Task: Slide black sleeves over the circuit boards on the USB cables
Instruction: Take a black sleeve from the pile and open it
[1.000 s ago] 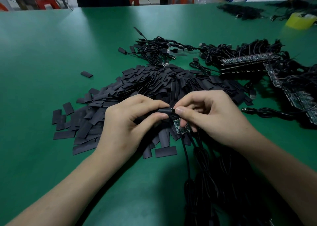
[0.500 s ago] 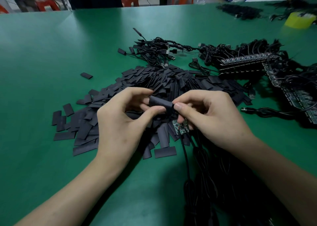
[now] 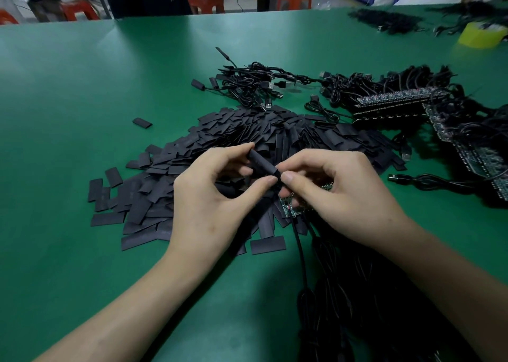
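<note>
The green table (image 3: 82, 86) carries a central heap of black sleeves (image 3: 247, 130), 1 stray sleeve (image 3: 142, 122) left, USB cables (image 3: 255, 86) farther back, circuit boards (image 3: 393, 100) right, yellow tape (image 3: 481, 34) far right.

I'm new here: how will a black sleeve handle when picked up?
Probably light and thin: loose sleeves lie flat, piled. Likely pliable: the held sleeve in the left hand looks rounded. Flat ones shouldn't roll.
</note>
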Demonstrator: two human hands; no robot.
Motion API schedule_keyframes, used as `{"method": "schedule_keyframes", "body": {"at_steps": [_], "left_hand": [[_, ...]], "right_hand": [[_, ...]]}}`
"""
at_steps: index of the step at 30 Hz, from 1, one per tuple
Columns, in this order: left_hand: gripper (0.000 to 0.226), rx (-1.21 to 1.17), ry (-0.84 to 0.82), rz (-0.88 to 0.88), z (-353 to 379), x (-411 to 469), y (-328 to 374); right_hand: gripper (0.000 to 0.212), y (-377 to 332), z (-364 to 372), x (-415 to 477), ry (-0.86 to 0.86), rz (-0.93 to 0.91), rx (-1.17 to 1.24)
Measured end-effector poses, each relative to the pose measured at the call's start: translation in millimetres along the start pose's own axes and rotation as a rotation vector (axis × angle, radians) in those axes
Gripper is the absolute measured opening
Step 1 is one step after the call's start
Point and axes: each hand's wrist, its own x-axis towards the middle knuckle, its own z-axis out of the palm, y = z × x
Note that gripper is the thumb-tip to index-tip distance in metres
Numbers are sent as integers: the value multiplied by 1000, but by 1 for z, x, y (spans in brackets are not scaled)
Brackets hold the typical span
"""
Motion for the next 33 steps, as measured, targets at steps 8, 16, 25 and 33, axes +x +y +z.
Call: {"method": "schedule_keyframes", "body": {"at_steps": [8, 16, 25, 33], "left_hand": [[51, -116, -30, -37, 3, -2, -1], [50, -104, -22, -96, 5, -1, 0], [42, 2, 62, -88, 6, 5, 2], [38, -79, 106, -183, 2, 9, -2]], "right_hand": [[10, 2, 3, -1, 47, -98, -78], [9, 0, 3, -2, 27, -160, -322], [39, -13, -29, 5, -170, -140, -668], [26, -4, -39, 10, -304, -114, -675]]}}
